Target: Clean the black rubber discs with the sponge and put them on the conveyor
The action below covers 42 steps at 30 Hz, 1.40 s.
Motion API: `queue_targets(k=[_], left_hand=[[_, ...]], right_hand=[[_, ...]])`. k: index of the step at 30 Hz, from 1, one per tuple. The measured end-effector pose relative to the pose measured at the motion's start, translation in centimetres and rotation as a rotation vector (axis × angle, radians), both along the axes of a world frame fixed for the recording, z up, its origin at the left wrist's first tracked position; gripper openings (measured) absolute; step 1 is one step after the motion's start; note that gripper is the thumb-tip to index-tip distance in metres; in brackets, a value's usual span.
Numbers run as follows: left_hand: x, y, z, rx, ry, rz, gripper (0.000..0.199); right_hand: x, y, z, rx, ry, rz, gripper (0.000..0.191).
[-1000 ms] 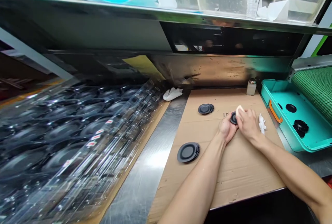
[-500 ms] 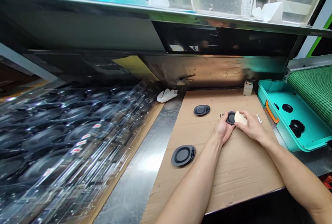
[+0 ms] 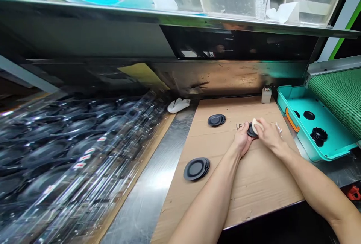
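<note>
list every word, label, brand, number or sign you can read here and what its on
"IF" or "IE": printed letters on the cardboard sheet, beside the left hand; I can't settle the second letter.
Red-and-white labels on the clear plastic trays: too blurred to read.
White paper slip at upper right: print too small to read.

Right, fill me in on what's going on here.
The person's left hand holds a small round black disc, and the right hand holds a cream-coloured pad over it. Two overlapping groups of flat black discs lie to the left on a brown cardboard sheet. More round black pieces sit in the open turquoise plastic bin on the right.
</note>
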<state>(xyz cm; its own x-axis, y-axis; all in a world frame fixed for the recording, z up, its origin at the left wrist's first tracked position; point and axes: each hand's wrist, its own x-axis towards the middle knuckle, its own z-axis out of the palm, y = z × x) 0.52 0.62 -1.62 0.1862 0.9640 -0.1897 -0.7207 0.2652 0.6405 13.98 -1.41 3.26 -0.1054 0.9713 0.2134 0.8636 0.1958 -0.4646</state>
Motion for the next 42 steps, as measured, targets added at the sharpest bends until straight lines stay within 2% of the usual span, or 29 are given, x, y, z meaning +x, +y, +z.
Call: queue_targets(k=[3,6,12,14,18,21,25,28,29,32,34,38,40,42], left_hand=[[-0.2,-0.2,0.0,-0.029,-0.012,-0.013,0.024],[-0.3,-0.4,0.2,-0.001,0.029,-0.063,0.029],[-0.3,-0.5,0.3,0.027,0.027,-0.044,0.026],[-0.4,-0.4,0.1,0.016,0.022,-0.031,0.029],[-0.6,0.1,-0.2,-0.037,-0.037,0.011,0.031],[-0.8,0.4,-0.4,-0.073,-0.031,0.058,0.032],[-0.7,0.3,-0.5,-0.06,-0.059,-0.007,0.035],[-0.5,0.0,-0.4,-0.067,-0.031,0.038,0.03],[-0.5,0.0,-0.3,-0.072,-0.022,0.042,0.03],[-1.1,0.1,0.1,-0.064,-0.028,-0.008,0.038],[-2.0,0.4,0.4,-0.051,-0.02,0.04,0.043],[-4.4,1.2,1.0,-0.068,-0.022,0.238,0.043],[-5.0,1.2,1.3,-0.096,-0.066,0.239,0.041],[-5.2,1.0,1.8,-0.131,-0.124,0.186,0.042]], right_hand=[[-1.4,-0.3,0.3,-0.017,-0.192,0.034,0.032],[-1.4,-0.4,0.6,-0.033,-0.285,-0.094,0.038],[-1.0,-0.8,0.7,-0.082,-0.285,-0.088,0.042],[-1.4,-1.0,0.5,-0.096,-0.295,-0.131,0.043],[-2.0,-1.3,-0.3,-0.105,-0.316,-0.081,0.044],[-2.1,-1.4,-0.6,-0.098,-0.315,-0.149,0.044],[-2.3,-1.5,-0.4,-0.085,-0.306,-0.071,0.042],[-2.5,-1.5,0.0,-0.084,-0.296,-0.163,0.045],[-2.6,-1.7,0.1,-0.09,-0.295,-0.156,0.045],[-3.0,-2.3,-0.2,-0.107,-0.282,-0.003,0.042],[-3.1,-2.6,-0.6,-0.101,-0.267,0.047,0.041],[-2.1,-2.4,-0.3,-0.063,-0.247,0.08,0.037],[-0.8,-2.0,0.7,0.009,-0.245,0.033,0.042],[1.0,-1.4,1.9,0.064,-0.276,-0.147,0.048]])
